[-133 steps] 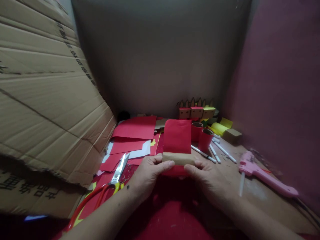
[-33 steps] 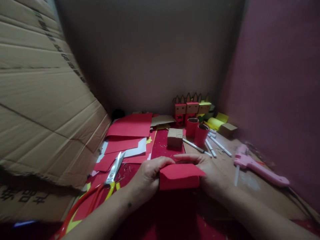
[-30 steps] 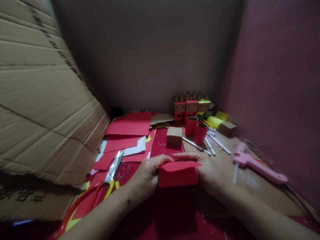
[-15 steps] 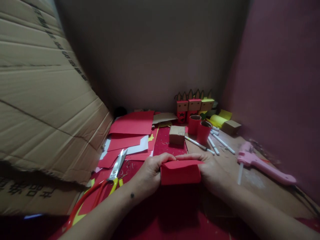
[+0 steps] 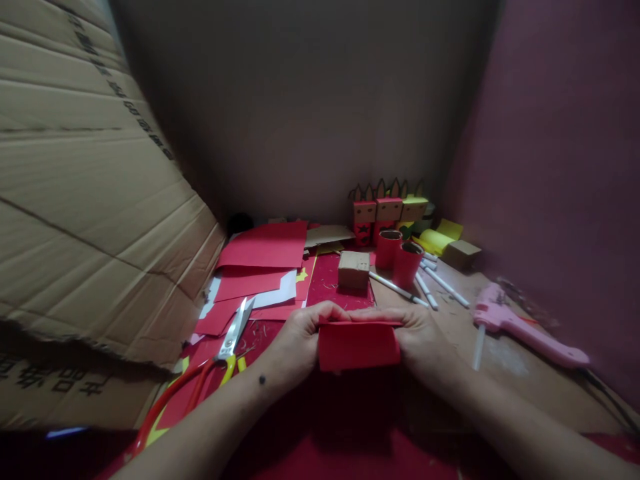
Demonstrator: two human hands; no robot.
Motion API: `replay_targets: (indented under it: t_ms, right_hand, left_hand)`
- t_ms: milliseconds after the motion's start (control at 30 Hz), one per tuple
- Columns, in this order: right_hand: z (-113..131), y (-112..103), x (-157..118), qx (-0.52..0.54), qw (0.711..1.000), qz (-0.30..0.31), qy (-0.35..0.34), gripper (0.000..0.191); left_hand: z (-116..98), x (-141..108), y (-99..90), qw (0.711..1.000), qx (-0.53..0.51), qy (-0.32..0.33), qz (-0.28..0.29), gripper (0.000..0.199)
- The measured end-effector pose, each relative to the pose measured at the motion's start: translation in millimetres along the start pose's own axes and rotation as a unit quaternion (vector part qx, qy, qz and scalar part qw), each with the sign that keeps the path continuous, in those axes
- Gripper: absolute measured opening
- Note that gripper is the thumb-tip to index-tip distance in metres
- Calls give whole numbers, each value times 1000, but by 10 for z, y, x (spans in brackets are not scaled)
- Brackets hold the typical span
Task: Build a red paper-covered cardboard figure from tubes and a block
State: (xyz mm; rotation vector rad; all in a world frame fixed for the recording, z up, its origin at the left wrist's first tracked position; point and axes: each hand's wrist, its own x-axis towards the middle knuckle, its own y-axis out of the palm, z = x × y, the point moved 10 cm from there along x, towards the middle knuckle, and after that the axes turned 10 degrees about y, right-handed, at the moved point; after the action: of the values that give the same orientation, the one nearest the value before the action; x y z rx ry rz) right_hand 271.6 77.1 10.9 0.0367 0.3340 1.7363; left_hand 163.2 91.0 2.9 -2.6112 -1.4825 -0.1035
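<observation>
Tilted since the earlier frame, the folded red paper [image 5: 359,348] showed its top nearly edge-on; left hand [image 5: 303,333] and right hand [image 5: 423,337] gripped its opposite ends — in front of the cardboard block [image 5: 354,271].

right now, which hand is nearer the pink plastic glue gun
Right: the right hand is left of the glue gun; the left hand is farther left.
</observation>
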Motion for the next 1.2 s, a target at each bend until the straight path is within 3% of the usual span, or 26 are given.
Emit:
replay_targets:
  t_ms: [267, 467, 567, 733, 900, 1200]
  right_hand:
    - [148, 66, -99, -92, 991, 28, -93, 26]
    - [11, 1, -10, -63, 997, 21, -32, 23]
    - [-54, 11, 23, -10, 999, 31, 10, 19]
    - [-18, 145, -29, 86, 993, 70, 28, 30]
    - [-24, 207, -37, 104, 991, 75, 40, 41]
    - [64, 152, -77, 34, 997, 65, 10, 24]
  left_hand:
    - [36, -16, 2, 996, -64, -58, -16, 14]
    - [127, -34, 48, 989, -113, -93, 9, 13]
    - [44, -2, 41, 994, -100, -50, 7, 9]
    - [-294, 24, -108, 993, 31, 108, -42, 6]
    - [-329, -25, -198, 986, 97, 112, -76, 13]
    - [-442, -56, -145, 983, 53, 156, -77, 19]
